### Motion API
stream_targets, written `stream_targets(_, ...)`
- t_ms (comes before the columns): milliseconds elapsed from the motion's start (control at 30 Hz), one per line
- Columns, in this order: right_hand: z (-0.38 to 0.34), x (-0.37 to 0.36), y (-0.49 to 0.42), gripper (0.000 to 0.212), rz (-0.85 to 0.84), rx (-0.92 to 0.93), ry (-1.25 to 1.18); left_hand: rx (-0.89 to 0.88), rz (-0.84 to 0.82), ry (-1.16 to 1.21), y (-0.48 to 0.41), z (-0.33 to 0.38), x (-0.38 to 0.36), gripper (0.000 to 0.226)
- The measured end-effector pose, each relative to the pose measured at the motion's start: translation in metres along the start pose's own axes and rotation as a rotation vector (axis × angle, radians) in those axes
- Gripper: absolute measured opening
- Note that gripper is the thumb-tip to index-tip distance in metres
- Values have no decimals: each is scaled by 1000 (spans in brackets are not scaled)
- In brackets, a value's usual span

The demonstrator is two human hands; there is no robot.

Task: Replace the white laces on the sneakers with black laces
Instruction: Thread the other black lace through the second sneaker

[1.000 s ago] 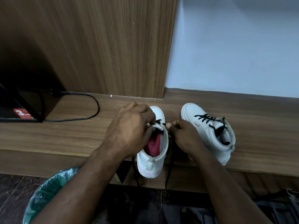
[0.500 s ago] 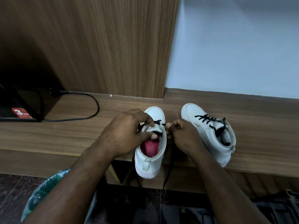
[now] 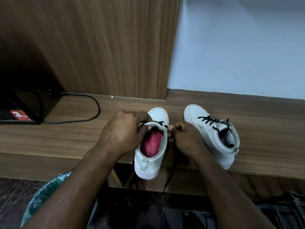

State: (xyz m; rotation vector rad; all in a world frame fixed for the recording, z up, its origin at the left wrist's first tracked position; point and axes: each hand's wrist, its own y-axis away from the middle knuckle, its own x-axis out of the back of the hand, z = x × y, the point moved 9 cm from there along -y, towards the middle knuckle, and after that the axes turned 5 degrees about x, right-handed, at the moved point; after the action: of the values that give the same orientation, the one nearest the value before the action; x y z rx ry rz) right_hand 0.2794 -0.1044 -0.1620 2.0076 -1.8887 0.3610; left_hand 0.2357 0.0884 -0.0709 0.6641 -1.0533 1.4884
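Left hand (image 3: 122,134): fingers curled, clamped on tongue (image 3: 152,124) of white sneaker (image 3: 153,159), its heel overhanging wooden ledge (image 3: 66,138). Right hand (image 3: 184,139): fingertips pinched together on black lace (image 3: 170,176) beside sneaker. Second sneaker (image 3: 214,136) just right, black-laced. Red label (image 3: 19,115) far left reads "3"; rest illegible

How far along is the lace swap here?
Done: the laced sneaker already carries black lacing up its front. In hand: the left hand holds the pink-insole sneaker by its tongue while the right hand pinches its black lace near an eyelet. Left: its upper eyelets; lace ends hang off the shelf.
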Motion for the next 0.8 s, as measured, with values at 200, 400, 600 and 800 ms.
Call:
stream_targets(200, -1, 1, 1, 18, 13, -1, -19, -31, 77, -22, 0, 8, 2, 22)
stream_targets(400, -4, 0, 1, 15, -11, -28, -211, -145, 9, 109, 4, 4, 2, 14)
stream_targets(600, -9, 7, -1, 11, 49, -29, -356, -238, -18, 99, 5, 15, -6, 18)
stream_targets(800, -4, 8, -1, 10, 56, -51, -350, -183, -150, 215, 4, 9, -16, 27)
